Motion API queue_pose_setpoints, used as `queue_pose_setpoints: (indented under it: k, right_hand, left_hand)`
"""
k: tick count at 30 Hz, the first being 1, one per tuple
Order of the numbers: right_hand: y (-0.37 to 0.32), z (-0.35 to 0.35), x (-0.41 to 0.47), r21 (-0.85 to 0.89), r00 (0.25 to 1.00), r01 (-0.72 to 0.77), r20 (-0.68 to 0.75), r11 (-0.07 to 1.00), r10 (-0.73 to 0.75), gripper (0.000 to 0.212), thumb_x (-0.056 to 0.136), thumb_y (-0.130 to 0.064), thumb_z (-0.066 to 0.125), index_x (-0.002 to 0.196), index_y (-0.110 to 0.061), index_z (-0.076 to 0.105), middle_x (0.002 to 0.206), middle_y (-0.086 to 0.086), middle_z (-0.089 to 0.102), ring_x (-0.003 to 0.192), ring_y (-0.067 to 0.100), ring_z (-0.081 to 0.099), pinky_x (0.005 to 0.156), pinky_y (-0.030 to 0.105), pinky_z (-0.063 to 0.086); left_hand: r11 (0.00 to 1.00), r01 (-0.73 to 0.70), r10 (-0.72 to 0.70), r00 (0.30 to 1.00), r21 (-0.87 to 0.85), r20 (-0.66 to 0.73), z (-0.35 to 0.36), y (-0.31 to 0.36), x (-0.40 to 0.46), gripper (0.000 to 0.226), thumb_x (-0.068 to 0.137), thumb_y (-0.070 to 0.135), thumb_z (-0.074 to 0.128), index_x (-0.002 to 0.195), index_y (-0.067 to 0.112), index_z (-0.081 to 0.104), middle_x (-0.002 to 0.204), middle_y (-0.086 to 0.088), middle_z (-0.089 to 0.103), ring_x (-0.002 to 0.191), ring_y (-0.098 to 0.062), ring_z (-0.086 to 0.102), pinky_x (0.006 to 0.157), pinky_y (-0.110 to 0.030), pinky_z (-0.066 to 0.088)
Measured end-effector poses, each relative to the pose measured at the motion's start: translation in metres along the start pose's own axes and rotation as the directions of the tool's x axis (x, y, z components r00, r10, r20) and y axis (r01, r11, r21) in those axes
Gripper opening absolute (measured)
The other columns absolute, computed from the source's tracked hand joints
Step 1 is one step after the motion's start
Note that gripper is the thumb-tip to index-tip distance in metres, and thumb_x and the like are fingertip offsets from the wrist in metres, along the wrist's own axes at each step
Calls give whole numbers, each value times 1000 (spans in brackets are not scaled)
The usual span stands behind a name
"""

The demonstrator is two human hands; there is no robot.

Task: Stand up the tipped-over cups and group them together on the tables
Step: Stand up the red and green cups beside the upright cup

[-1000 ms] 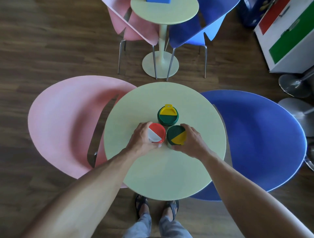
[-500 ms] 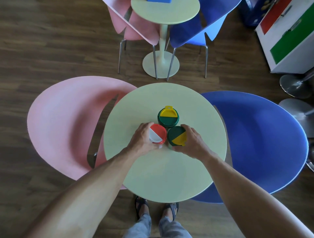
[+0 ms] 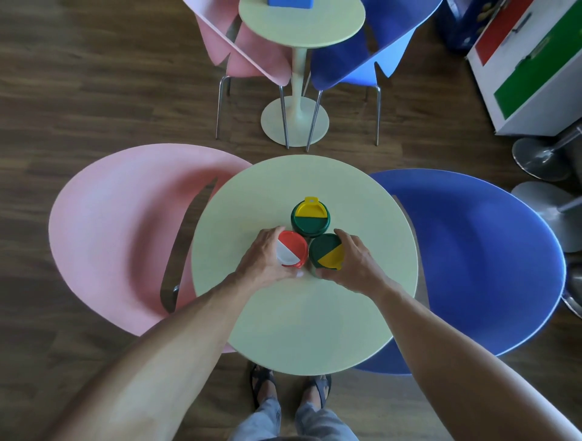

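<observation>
Three lidded cups stand upright and touching near the middle of the round pale green table (image 3: 302, 330). My left hand (image 3: 261, 261) wraps the cup with the red and white lid (image 3: 291, 253). My right hand (image 3: 356, 261) wraps the cup with the green and yellow lid (image 3: 326, 251). Just beyond them stands a second green cup with a yellow flip lid (image 3: 310, 217), untouched by either hand. The cup bodies are mostly hidden under their lids and my fingers.
A pink chair (image 3: 126, 233) is tucked at the table's left, a blue chair (image 3: 472, 251) at its right. A second round table (image 3: 302, 22) with a blue block (image 3: 289, 2) stands farther off, flanked by pink and blue chairs. A white cabinet (image 3: 535, 72) is at the right.
Both hands have stayed on their cups, and the three cups sit in the same tight cluster. Only the view has shifted slightly.
</observation>
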State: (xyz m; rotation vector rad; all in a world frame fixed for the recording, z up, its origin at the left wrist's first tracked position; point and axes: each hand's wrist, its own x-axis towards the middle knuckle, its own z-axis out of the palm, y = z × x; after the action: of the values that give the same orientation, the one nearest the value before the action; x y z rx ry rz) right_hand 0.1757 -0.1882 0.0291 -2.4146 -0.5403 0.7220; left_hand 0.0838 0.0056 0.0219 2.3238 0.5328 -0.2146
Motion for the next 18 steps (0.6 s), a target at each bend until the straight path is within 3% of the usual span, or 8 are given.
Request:
queue_pose_setpoints:
  k: [4,9,18]
  right_hand:
    - [-8,-6,-4,-36,999,-41,-29,999,40,86,78,-49,72,147,-18,32,146,6,38,131,22,40,100,27,34]
    - [-21,-29,-11,-102,994,-108,-19,989,107,73,85,-46,64,146,-18,36,146,9,39,133,24,40,102,32,36]
    - [-23,-72,-52,-186,954,-299,-31,936,299,77,86,-38,66,150,-14,30,147,12,39,136,28,36,104,32,34]
  left_hand:
    - [1000,25,-25,1000,16,19,-9,9,-1,93,69,52,77,144,19,33,142,-4,40,129,-19,41,96,-29,36]
    - [990,0,-9,998,143,65,-30,34,8,63,76,43,70,131,18,50,131,-6,48,125,-22,46,98,-29,40]
    - [863,-207,8,918,461,397,-48,111,25,73,76,31,72,141,20,41,139,-8,49,121,-28,51,98,-38,47]
